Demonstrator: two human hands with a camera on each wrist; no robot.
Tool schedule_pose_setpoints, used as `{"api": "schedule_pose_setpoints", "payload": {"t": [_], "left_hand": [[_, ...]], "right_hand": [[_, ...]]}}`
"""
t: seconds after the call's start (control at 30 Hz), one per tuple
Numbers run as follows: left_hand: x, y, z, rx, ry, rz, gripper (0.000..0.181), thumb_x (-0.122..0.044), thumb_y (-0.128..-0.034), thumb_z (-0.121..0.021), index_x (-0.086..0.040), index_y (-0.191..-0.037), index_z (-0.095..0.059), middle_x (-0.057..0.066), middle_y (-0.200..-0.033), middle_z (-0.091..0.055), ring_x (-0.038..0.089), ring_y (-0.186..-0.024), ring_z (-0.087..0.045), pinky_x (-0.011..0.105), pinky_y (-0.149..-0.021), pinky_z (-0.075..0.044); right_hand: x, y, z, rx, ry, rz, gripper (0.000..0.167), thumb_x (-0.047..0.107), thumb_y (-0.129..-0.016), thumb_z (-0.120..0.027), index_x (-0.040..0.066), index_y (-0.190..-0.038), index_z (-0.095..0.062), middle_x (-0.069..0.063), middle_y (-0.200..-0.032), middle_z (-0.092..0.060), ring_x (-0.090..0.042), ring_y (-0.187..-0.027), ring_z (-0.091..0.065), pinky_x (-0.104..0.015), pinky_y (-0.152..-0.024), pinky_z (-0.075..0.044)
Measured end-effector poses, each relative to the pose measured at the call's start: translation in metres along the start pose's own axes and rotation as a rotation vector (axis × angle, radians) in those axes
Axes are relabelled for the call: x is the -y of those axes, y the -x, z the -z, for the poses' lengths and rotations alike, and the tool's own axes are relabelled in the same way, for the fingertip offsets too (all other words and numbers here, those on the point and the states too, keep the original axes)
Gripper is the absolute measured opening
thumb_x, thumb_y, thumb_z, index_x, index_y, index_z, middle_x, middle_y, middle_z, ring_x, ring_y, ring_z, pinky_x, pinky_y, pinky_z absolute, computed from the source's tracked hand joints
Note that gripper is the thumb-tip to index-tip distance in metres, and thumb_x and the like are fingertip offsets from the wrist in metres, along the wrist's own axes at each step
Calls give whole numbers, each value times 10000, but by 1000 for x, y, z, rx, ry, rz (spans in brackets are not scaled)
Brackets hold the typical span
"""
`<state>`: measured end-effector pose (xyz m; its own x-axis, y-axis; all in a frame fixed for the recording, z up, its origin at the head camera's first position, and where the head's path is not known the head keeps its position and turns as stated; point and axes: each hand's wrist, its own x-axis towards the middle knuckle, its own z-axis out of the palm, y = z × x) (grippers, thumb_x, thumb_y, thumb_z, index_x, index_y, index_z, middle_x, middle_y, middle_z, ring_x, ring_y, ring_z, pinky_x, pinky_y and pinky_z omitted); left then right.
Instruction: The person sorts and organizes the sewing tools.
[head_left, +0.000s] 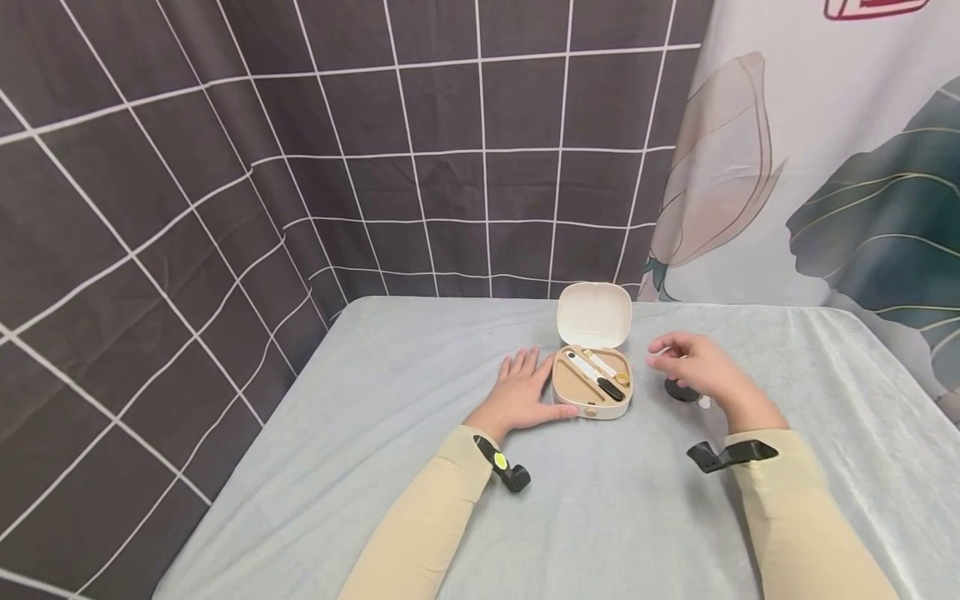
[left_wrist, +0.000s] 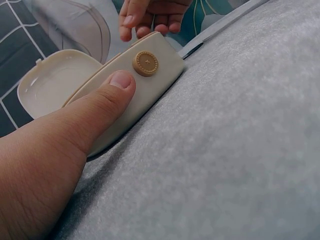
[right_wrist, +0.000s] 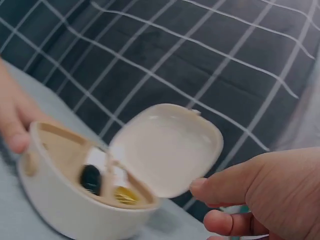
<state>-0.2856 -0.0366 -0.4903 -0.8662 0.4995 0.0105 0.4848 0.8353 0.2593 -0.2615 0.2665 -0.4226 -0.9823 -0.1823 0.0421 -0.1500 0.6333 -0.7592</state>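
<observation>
A small cream case (head_left: pixel 561 398) stands on the cloth with its lid (head_left: pixel 594 315) raised at the back. Its tan insert (head_left: pixel 573 385) bears a slim white tool with a black end (head_left: pixel 609 388) and a white piece with a gold round end (head_left: pixel 622 378). My left hand (head_left: pixel 517 393) lies at the case's left side, thumb against the front near a gold button (left_wrist: pixel 145 63), fingers spread over cloth. To the right of the case hovers my right hand (head_left: pixel 701 367), fingers loosely bent, with nothing visible in them. Beneath it lies a dark round object (head_left: pixel 678 392), partly hidden.
A small whitish bit (head_left: pixel 705 402) lies by the dark object. Pale grey cloth (head_left: pixel 360 417) covers the table. A dark grid-patterned curtain (head_left: pixel 442 192) hangs behind and to the left, a leaf-printed one (head_left: pixel 817 167) at the right.
</observation>
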Motion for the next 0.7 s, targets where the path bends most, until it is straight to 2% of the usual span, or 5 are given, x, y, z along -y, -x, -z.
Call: {"api": "schedule_pose_setpoints", "payload": {"t": [0.13,0.23,0.4,0.53,0.7], "left_hand": [[1,0,0,-4,3,-4,1060,-817,-837,-528,-232,-1640,-159,159,-1682,-116,319,-1556,-52,515,-1243,-14],[1,0,-1,-6,5,-4,1061,-820,-836,-525,-232,-1640,-160,156,-1683,-116,318,-1556,-54,516,-1243,-15],[2,1,-1,-2,7,5,1061,-826,-835,-519,-233,-1640,-162,160,-1681,-122,320,-1556,-52,515,-1243,-14],[1,2,0,4,5,8,1062,-822,-834,-526,-226,-1639,-172,161,-1681,-122,321,-1556,-48,517,-1243,-17],[1,2,0,-2,2,9,1066,-829,-830,-520,-227,-1638,-174,163,-1681,-123,322,-1556,-48,517,-1243,-16]], "right_hand": [[-9,5,17,-21,-5,-95,400,226,-986,-650,-105,-1195,-568,-145,-952,-659,-172,-764,-640,-286,-634,-557],[-16,10,28,-18,47,-166,404,254,-982,-643,-102,-1156,-565,-152,-942,-661,-183,-750,-663,-298,-631,-547],[-27,18,41,61,176,-273,330,294,-957,-626,-32,-909,-623,-35,-697,-611,-158,-623,-586,-317,-579,-475],[-33,23,44,125,173,-325,300,263,-934,-636,11,-772,-619,4,-619,-568,-156,-586,-560,-313,-559,-477],[-36,24,44,164,147,-365,268,229,-901,-649,24,-735,-602,-14,-621,-561,-176,-587,-559,-319,-561,-490]]}}
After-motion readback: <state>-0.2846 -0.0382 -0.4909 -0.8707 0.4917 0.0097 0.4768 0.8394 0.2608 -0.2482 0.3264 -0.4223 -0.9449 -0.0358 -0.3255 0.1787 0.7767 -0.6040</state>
